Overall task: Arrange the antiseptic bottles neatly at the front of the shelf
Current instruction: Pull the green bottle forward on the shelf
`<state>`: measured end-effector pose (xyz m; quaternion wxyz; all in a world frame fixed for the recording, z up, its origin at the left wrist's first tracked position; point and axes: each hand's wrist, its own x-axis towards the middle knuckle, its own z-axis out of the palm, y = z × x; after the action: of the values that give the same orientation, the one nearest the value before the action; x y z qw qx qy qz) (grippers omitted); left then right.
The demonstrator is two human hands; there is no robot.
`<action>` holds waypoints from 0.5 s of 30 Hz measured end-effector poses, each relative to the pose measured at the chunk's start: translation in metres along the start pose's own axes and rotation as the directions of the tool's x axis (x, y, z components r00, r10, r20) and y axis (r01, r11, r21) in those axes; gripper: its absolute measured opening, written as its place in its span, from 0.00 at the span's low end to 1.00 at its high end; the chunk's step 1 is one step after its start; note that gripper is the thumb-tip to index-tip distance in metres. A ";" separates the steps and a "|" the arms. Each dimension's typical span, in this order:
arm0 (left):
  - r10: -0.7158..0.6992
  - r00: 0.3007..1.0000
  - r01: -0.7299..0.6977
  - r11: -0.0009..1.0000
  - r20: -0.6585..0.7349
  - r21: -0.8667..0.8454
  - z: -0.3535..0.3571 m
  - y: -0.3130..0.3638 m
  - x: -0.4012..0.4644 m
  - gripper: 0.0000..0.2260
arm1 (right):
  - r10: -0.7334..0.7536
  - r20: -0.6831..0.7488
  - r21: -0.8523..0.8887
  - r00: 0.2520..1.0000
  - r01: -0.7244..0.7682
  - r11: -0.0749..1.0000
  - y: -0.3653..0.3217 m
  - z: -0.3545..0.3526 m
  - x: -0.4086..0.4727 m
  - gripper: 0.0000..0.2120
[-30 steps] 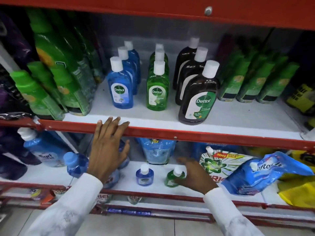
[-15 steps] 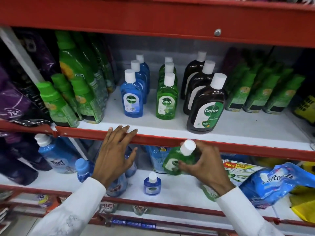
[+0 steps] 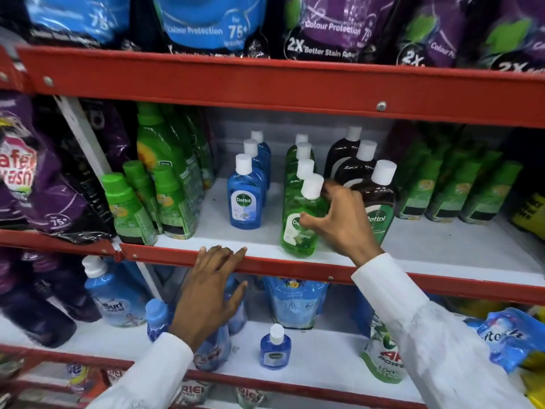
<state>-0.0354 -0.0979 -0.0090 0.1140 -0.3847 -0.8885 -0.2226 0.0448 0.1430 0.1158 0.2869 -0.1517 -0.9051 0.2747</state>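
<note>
On the middle shelf (image 3: 442, 258) stand three rows of white-capped antiseptic bottles: blue (image 3: 245, 196), green (image 3: 300, 160) and brown (image 3: 380, 199). My right hand (image 3: 339, 222) grips a green antiseptic bottle (image 3: 300, 228) at the front of the green row, tilted slightly, its base near the shelf's front edge. My left hand (image 3: 212, 287) rests with fingers spread on the red shelf lip (image 3: 280, 265), holding nothing. One small blue antiseptic bottle (image 3: 275, 349) stands alone on the lower shelf.
Green cleaner bottles (image 3: 165, 190) crowd the left of the middle shelf, green pouches (image 3: 454, 190) the right. Detergent pouches fill the top shelf. The lower shelf holds blue softener bottles (image 3: 112, 296), refill pouches (image 3: 295, 302) and a detergent pack (image 3: 383, 355).
My right hand lifted the green bottle from the lower shelf up onto the middle shelf, at the front of the green row. The camera view tilted upward. My left hand stayed on the lip.
</note>
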 end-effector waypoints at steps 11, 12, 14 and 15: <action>0.031 0.999 -0.031 0.999 0.007 0.042 -0.004 -0.004 0.004 0.29 | -0.009 0.037 0.037 0.999 0.008 0.999 0.006 0.007 -0.001 0.30; 0.030 1.000 -0.030 0.999 0.003 0.042 -0.005 -0.005 0.004 0.29 | -0.023 0.007 0.061 1.000 0.022 0.998 0.006 0.007 -0.007 0.33; 0.011 1.000 -0.010 0.999 -0.021 0.042 -0.008 -0.008 0.004 0.29 | -0.096 -0.129 0.105 0.987 0.110 0.988 0.009 0.006 -0.026 0.32; -0.004 1.000 0.005 0.999 -0.026 0.046 -0.010 -0.011 0.003 0.28 | -0.159 -0.220 0.104 0.963 0.185 0.977 0.011 0.007 -0.038 0.28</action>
<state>-0.0449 -0.1070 -0.0026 0.1338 -0.3773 -0.8926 -0.2075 0.0720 0.1326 0.0873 0.4125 -0.0828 -0.8608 0.2865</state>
